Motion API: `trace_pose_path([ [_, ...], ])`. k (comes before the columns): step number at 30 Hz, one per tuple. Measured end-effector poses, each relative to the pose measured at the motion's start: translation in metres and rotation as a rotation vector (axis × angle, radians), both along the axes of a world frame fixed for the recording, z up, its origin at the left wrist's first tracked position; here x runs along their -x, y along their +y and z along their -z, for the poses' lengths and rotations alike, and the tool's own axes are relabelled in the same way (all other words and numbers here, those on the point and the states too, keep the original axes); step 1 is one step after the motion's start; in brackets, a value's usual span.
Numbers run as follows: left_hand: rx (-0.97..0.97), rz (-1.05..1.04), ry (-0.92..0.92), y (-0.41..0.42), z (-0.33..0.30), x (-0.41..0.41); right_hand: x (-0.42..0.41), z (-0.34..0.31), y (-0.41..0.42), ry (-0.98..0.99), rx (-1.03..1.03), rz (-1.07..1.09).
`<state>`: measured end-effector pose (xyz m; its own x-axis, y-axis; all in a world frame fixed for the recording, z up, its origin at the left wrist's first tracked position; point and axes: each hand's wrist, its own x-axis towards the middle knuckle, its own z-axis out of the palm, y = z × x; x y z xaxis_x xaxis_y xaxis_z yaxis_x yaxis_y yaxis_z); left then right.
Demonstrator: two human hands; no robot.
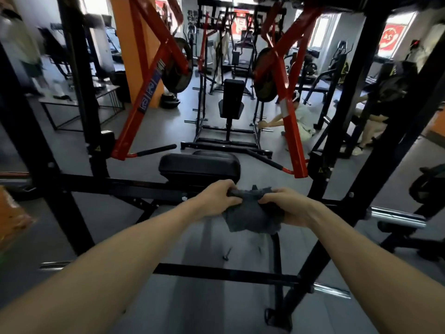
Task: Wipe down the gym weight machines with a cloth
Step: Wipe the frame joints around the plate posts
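Cloth, dark grey and crumpled (250,213), hangs at the frame's centre, bunched between both hands. Left hand (219,200) curls its fingers over the upper edge; right hand (287,206) pinches the opposite side, its fingertips buried in the folds. Just above sits a black padded vinyl seat (199,166), its far edge hidden. Red steel lever arms (149,75) cross the upper frame, blurred. Black steel frame tubing (125,188) runs behind the left hand and across the lower frame.
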<state>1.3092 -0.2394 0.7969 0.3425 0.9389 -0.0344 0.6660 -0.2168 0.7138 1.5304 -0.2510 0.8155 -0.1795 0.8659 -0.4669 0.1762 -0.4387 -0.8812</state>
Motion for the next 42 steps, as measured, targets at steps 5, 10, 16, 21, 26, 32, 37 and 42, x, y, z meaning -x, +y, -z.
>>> trace_pose_path([
  [5,0.018,-0.065,-0.059,-0.02,-0.011,0.054,0.044,-0.01,-0.016,0.015,-0.003,-0.021],
  [10,0.0,-0.094,-0.043,-0.032,-0.01,0.08,0.068,-0.001,-0.03,0.128,0.011,-0.092],
  [16,-0.04,-0.09,0.019,-0.029,0.008,0.058,0.058,0.008,-0.046,0.155,-0.063,-0.049],
  [21,-0.005,-0.053,0.015,-0.022,0.034,0.012,0.014,0.026,-0.052,0.118,-0.038,-0.07],
  [26,0.025,-0.001,0.021,-0.016,0.053,-0.05,-0.042,0.041,-0.052,0.094,0.037,-0.003],
  [32,0.026,0.044,-0.013,-0.01,0.062,-0.124,-0.116,0.049,-0.041,0.079,0.082,0.025],
  [37,0.025,0.018,-0.014,-0.009,0.067,-0.164,-0.163,0.055,-0.026,0.067,0.096,0.053],
  [42,-0.003,-0.068,0.061,-0.014,0.065,-0.167,-0.178,0.055,-0.009,0.079,0.081,0.036],
])
